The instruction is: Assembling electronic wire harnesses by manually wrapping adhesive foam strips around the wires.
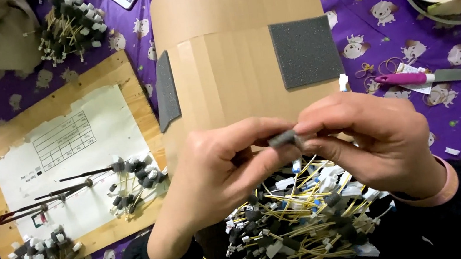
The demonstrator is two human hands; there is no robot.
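**Between both sets of fingertips: a small grey foam piece, held over the wire pile**

Behind the fingers stands the largest thing, a curved cardboard sheet point(236, 81) with two dark grey foam pads point(306, 51) stuck to its face; it rises just beyond the knuckles. To the left of the left hand point(213, 176) lies a wooden board point(116, 73) bearing a printed paper sheet point(86, 160), with black pins and a few finished wire bundles on it. Directly beneath both hands lies a loose heap of thin yellow wires with white and black end connectors point(302, 221), spreading towards the person's lap. Well off to the right of the right hand point(373, 134) lie a pink-handled knife point(413, 77) and some rubber bands point(379, 66).

Smallest is the grey foam piece point(284, 138), pinched where the two hands meet. The left thumb and forefinger are closed on its left end, the right thumb and forefinger on its right end, so both hands are clamped on it, fingertips nearly touching.

To handle this well, I judge a light pinch is best: foam crushes easily, and a hard squeeze would distort it. Keeping it high above the heap should stop stray wires snagging the fingers. Whether a wire already runs through the piece cannot be told.
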